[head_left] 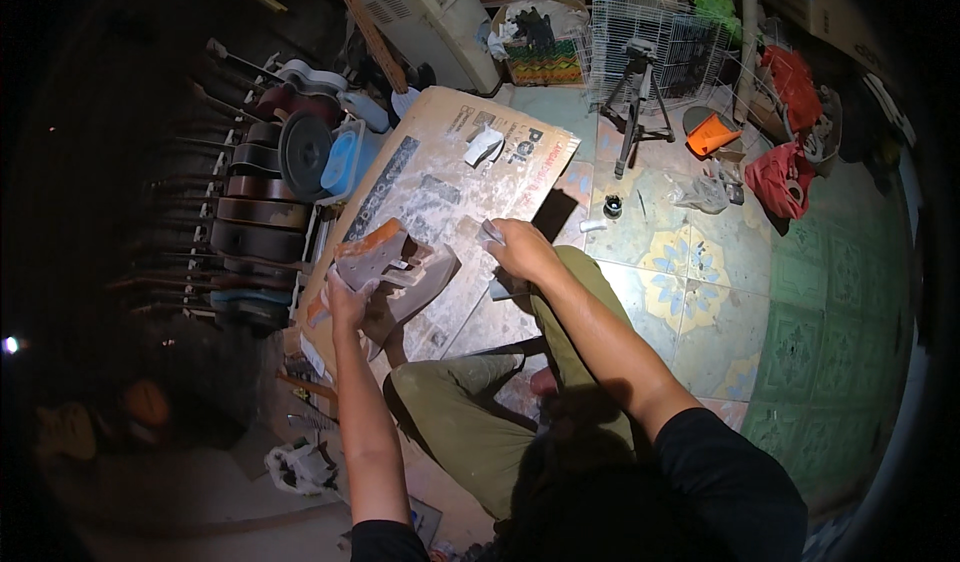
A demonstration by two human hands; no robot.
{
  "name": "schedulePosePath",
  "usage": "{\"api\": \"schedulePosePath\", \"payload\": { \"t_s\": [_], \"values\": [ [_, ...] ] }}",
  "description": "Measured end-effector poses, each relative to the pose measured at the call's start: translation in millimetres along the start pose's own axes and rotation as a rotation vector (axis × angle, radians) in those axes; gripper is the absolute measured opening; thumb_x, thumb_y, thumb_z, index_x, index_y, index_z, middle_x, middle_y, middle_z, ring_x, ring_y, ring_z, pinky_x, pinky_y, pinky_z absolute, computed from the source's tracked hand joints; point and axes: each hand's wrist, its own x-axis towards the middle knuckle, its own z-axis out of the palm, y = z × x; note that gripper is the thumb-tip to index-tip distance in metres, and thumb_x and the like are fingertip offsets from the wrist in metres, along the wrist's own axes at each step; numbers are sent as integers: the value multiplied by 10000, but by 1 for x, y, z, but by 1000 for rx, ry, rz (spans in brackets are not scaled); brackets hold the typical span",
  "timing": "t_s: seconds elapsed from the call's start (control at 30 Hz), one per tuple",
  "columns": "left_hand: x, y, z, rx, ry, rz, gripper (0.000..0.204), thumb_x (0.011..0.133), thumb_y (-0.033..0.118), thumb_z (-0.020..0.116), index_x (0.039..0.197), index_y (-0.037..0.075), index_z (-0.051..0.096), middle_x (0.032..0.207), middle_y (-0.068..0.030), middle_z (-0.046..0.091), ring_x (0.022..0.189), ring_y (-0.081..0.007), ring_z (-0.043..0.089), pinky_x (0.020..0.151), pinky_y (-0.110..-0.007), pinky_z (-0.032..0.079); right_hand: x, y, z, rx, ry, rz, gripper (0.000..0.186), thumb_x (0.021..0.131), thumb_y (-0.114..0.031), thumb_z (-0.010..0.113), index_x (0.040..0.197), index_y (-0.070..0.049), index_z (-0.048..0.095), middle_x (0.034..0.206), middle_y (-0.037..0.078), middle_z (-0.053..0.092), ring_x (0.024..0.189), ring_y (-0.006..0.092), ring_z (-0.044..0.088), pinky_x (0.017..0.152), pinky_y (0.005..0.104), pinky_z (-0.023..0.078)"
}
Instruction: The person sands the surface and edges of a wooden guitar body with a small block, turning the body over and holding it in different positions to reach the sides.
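My left hand (350,300) grips the left end of a curved grey-brown panel (428,284) with cut-outs and an orange-brown patch along its upper edge. The panel is held tilted over a dusty flattened cardboard sheet (440,197). To its right, apart from the panel, my right hand (527,252) is closed in a pinch on a small grey folded piece (490,230). That piece looks like sandpaper, but most of it is hidden by the fingers. A torn white scrap (484,146) lies farther up the cardboard.
Several guitars (262,212) hang in a row at left, beside a blue plastic container (345,162). A small black tripod (635,102) stands before a wire cage (655,47). An orange dustpan (711,135), a small dark jar (613,205) and a red bag (778,180) sit on the tiles.
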Motion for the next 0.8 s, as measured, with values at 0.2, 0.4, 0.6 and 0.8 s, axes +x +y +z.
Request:
{"api": "schedulePosePath", "payload": {
  "t_s": [0.2,0.4,0.6,0.8],
  "values": [
    [0,7,-2,-15,-2,-24,827,583,221,930,1271,53,503,1173,-165,647,1132,-377,567,1007,-473,381,0,0,4,4,7,-10,284,863,-204,655,1060,1,642,1003,273,660,1002,445,622,884,495,487],
    [5,-7,5,-136,-7,4,840,569,207,935,1275,48,508,1159,-167,656,1112,-367,589,1011,-463,387,2,-1,4,58,34,-58,294,859,-202,651,1081,-9,654,1024,283,659,1005,443,623,888,483,489],
    [5,-2,7,-50,-10,-24,889,555,244,943,1295,33,498,1190,-183,645,1146,-372,582,1020,-459,386,4,6,5,7,21,-47,316,858,-225,660,1099,-20,667,1027,273,666,1009,440,626,878,473,495],
    [2,10,0,73,-8,-60,889,559,276,943,1287,27,496,1229,-194,626,1169,-375,571,1008,-456,402,6,6,1,34,-13,63,374,858,-255,667,1158,-31,664,1052,263,673,1008,418,643,881,447,500]
  ]
}}
